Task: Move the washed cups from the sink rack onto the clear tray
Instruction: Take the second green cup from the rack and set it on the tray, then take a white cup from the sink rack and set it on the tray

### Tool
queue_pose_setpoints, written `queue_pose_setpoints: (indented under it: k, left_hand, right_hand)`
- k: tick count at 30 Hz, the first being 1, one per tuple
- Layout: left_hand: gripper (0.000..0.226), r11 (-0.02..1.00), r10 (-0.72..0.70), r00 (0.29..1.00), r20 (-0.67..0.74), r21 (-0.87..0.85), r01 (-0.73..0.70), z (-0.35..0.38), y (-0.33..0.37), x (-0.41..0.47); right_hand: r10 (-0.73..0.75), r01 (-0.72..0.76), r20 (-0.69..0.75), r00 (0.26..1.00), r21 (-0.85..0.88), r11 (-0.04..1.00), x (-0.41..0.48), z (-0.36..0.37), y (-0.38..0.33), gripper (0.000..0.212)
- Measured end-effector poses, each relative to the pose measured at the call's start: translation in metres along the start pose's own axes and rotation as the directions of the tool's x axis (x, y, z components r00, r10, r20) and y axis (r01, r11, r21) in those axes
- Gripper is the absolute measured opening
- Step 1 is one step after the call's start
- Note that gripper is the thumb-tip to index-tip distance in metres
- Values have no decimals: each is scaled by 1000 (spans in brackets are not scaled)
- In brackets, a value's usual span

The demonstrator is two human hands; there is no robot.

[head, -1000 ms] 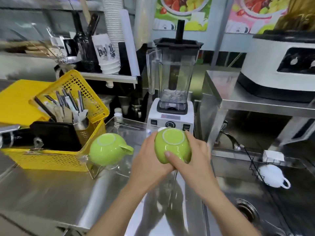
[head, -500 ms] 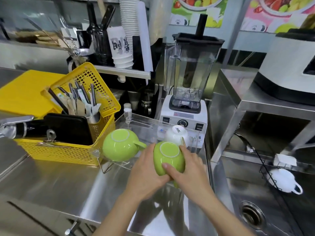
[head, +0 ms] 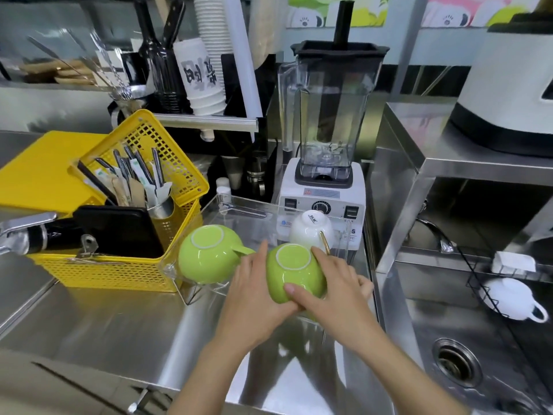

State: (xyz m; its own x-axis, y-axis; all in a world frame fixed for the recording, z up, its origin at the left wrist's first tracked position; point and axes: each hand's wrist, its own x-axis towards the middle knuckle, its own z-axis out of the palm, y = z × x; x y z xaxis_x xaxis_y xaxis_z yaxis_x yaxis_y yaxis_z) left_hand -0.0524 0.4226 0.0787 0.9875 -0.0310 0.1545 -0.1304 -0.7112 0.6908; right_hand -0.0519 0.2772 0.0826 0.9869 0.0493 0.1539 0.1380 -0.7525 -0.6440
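Both hands clasp green cup (head: 294, 272) upside down, left hand (head: 257, 298) cupping its side, right hand (head: 332, 290) wrapped over, low over tray (head: 239, 205) at 12 o'clock. Inverted likely for draining. White cup (head: 508, 299) waits in rack (head: 478, 283) at 3.

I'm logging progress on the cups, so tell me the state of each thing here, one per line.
Held green cup: upside down, gripped by both hands over the clear tray.
Left hand: closed on that cup.
Right hand: closed on it.
Second green cup: upside down in tray.
White cup: upside down in tray.
Rack cup: white, not yet moved.
Blender jar: empty, lidded.
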Motion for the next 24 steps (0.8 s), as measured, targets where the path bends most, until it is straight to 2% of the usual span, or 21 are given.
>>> queue_pose_setpoints:
  k: [3, 5, 7, 10, 13, 19, 24]
  left_hand:
    - [120, 998, 57, 995, 86, 28, -60, -16, -3, -4]
    - [112, 992, 110, 990, 88, 57, -115, -26, 0, -7]
    - [98, 991, 130, 991, -19, 21, -129, -38, 12, -8]
    - [78, 974, 223, 956, -190, 4, -227, -44, 47, 3]
    - [67, 943, 329, 919, -218, 20, -332, -21, 95, 25]
    - [65, 883, 470, 883, 12, -2, -470, 74, 181, 56]
    - [62, 865, 479, 847, 233, 41, -500, 172, 230, 78]
  right_hand:
    - [-43, 43, -7, 999, 116, 992, -4, -5, -2, 95]
    - [-45, 53, -45, 998, 190, 980, -5, -17, 2, 90]
    - [-23, 43, -80, 997, 268, 963, -4, -31, 11, 78]
    - [38, 8, -139, 990, 316, 949, 2, -51, 35, 66]
    - [114, -54, -166, 979, 329, 943, 9, -69, 66, 66]
    - [219, -147, -203, 954, 320, 936, 8, -118, 135, 81]
    - [356, -289, -274, 893, 258, 922, 6, -164, 222, 79]
